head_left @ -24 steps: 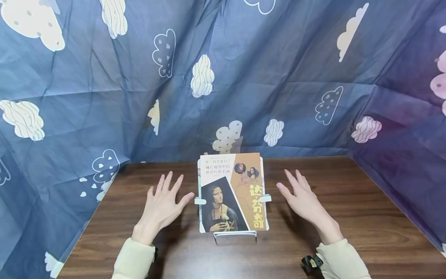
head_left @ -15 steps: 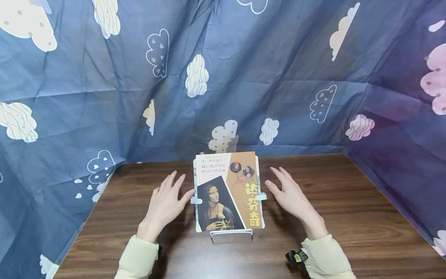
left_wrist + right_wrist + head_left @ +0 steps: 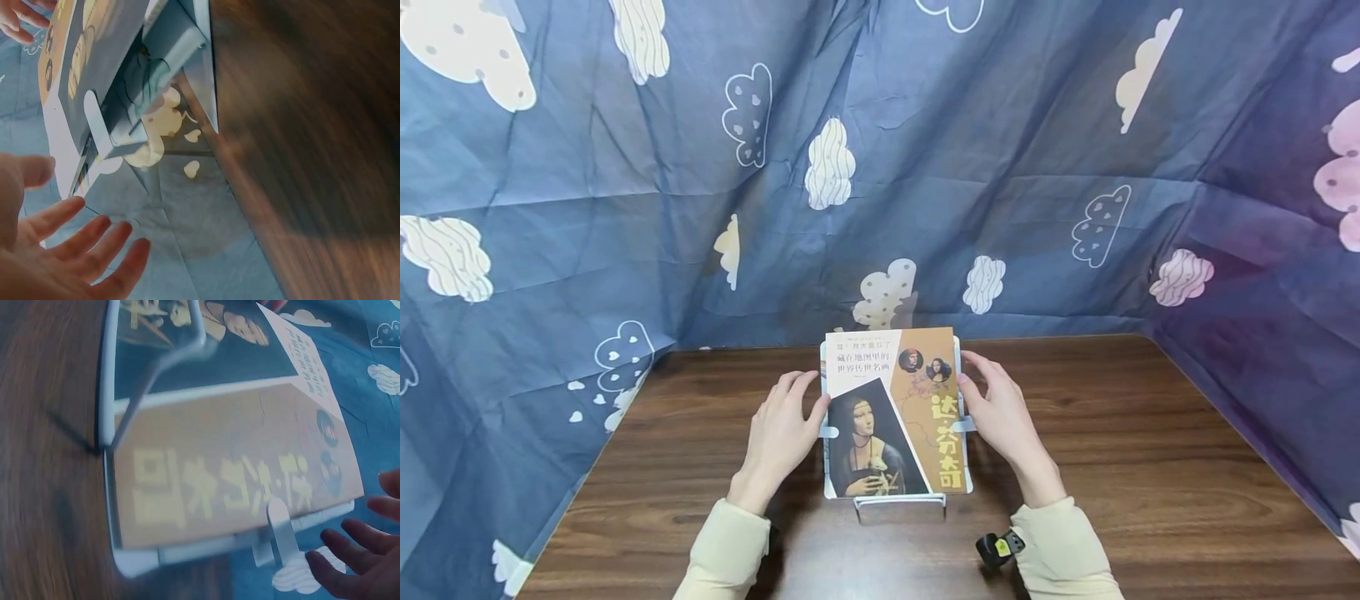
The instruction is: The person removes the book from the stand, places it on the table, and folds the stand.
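The book (image 3: 891, 412) stands between the left hand (image 3: 780, 429) and the right hand (image 3: 1000, 412), leaning back on its stand (image 3: 900, 501) on the tabletop (image 3: 1150, 442). Both hands are spread at its upper sides, thumbs apart from the fingers and pinching nothing; whether a fingertip brushes an edge I cannot tell. The step in hand looks like taking hold of the two sides. To do it well, the thumbs should stay in front and the fingers go behind, both hands closing evenly at one height, above the left clip (image 3: 828, 432) and right clip (image 3: 963, 426), which overlap the cover and could snag. Squeezing from one side alone could skew the stand. The cover faces back toward the person, its title upright; the top edge points up and away beyond the hands, and the long axis runs bottom to top, midway between the palms.
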Action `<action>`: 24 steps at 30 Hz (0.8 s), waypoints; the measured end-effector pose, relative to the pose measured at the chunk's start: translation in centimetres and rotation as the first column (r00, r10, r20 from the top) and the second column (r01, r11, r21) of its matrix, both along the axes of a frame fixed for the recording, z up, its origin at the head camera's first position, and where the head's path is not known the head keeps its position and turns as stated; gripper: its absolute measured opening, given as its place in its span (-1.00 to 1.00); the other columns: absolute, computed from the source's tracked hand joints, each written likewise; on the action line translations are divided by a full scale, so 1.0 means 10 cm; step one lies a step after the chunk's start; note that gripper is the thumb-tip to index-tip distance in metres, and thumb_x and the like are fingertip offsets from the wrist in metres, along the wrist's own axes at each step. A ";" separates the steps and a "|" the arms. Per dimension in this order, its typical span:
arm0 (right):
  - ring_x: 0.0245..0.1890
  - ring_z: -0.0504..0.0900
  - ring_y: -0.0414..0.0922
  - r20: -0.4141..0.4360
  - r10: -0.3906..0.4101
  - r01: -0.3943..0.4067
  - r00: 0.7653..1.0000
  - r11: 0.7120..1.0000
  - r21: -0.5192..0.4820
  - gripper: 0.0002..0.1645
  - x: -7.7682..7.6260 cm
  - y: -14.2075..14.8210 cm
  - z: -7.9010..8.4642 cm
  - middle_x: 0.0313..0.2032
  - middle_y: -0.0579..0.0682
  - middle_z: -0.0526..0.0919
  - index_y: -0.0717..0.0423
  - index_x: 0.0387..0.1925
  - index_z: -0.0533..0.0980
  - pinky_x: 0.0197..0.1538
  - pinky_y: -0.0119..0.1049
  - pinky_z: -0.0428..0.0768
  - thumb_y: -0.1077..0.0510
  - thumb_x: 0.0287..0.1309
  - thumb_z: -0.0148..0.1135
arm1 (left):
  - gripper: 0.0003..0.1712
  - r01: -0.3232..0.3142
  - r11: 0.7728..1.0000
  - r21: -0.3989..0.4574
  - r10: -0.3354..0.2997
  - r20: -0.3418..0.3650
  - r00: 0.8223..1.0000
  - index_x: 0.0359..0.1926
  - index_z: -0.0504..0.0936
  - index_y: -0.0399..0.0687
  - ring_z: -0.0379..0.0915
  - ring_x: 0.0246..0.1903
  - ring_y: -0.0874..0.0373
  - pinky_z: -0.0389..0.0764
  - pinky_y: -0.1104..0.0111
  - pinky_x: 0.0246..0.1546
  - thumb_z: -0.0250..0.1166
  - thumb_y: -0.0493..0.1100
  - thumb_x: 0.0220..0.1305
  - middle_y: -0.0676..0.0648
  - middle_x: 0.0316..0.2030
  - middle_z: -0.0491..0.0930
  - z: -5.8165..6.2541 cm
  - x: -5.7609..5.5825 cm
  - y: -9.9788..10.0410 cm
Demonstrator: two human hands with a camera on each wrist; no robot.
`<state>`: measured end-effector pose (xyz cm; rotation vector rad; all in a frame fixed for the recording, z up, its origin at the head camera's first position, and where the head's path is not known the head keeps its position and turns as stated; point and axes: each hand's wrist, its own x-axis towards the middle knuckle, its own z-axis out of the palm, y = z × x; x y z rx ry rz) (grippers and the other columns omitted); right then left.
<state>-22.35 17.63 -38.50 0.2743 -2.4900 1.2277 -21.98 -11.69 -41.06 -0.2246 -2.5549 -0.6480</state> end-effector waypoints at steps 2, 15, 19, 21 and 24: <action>-0.09 0.44 -0.06 -0.002 -0.008 0.008 1.000 0.999 -0.032 -0.51 -0.02 -0.05 0.01 -0.05 0.06 0.41 0.08 0.16 0.28 -0.09 -0.10 0.41 0.11 0.18 0.02 | -0.56 0.004 0.998 0.060 -0.003 -0.016 1.000 0.03 0.46 0.07 0.40 -0.13 0.07 0.47 0.11 -0.38 0.14 0.07 0.14 0.03 -0.05 0.40 0.00 -0.02 0.03; -0.29 0.45 -0.02 0.125 -0.255 0.257 0.959 0.967 0.002 -0.55 -0.18 -0.38 0.07 -0.30 0.07 0.48 0.17 -0.01 0.33 -0.25 -0.15 0.39 0.09 0.06 0.12 | -0.66 -0.018 0.953 0.304 0.001 0.057 0.998 -0.05 0.45 0.05 0.32 -0.63 0.27 0.31 0.39 -0.66 0.18 -0.14 0.09 0.15 -0.57 0.43 0.03 -0.09 0.19; -0.27 0.42 0.00 0.166 -0.272 0.272 0.948 0.962 0.023 -0.56 -0.22 -0.40 0.07 -0.30 0.07 0.47 0.16 -0.06 0.32 -0.25 -0.14 0.38 0.05 0.06 0.15 | -0.63 -0.016 0.947 0.320 -0.007 0.071 0.997 -0.07 0.41 0.01 0.32 -0.61 0.26 0.32 0.38 -0.62 0.24 -0.15 0.06 0.11 -0.57 0.42 0.02 -0.12 0.21; -0.30 0.43 0.00 0.179 -0.281 0.283 0.943 0.959 0.017 -0.58 -0.23 -0.39 0.07 -0.34 0.06 0.47 0.14 -0.09 0.32 -0.29 -0.16 0.38 0.04 0.05 0.17 | -0.62 -0.007 0.944 0.329 -0.018 0.072 0.997 -0.07 0.41 -0.01 0.31 -0.60 0.25 0.32 0.38 -0.62 0.26 -0.15 0.05 0.10 -0.57 0.42 0.02 -0.14 0.22; -0.37 0.43 -0.02 0.187 -0.287 0.290 0.940 0.957 0.014 -0.60 -0.23 -0.36 0.07 -0.40 0.04 0.47 0.11 -0.14 0.31 -0.36 -0.20 0.38 0.03 0.03 0.19 | -0.61 0.007 0.940 0.342 -0.033 0.071 0.997 -0.07 0.42 -0.03 0.31 -0.61 0.24 0.32 0.38 -0.62 0.28 -0.16 0.05 0.09 -0.58 0.43 0.02 -0.16 0.23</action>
